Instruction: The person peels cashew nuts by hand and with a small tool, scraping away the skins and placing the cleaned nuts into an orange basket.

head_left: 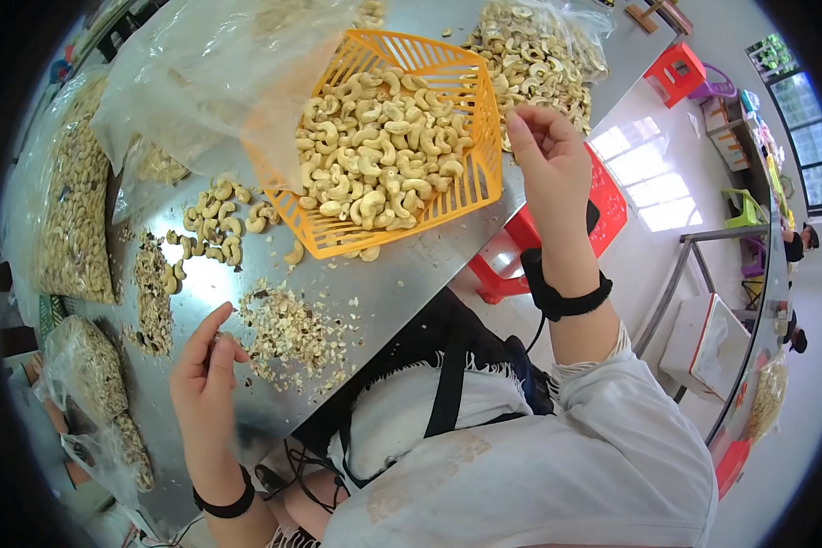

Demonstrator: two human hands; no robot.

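My left hand [205,374] is over the metal table [402,279], thumb and index finger drawn together beside a pile of small nut fragments and skins [292,338]. To the right of an orange slatted basket [486,137], my right hand [555,160] is raised with fingers curled and the thumb pressed against the index finger. What either pinch holds is too small to make out. Whole cashews [379,146] fill much of the basket. A loose group of cashews [215,219] lies left of it, near a strip of darker bits [152,301].
Clear plastic [210,82] drapes over the basket's left side. An open bag of cashews [539,68] lies behind it. A large filled bag [73,201] and a smaller bag [91,365] line the left. Red stools [607,205] stand beyond the table's right edge.
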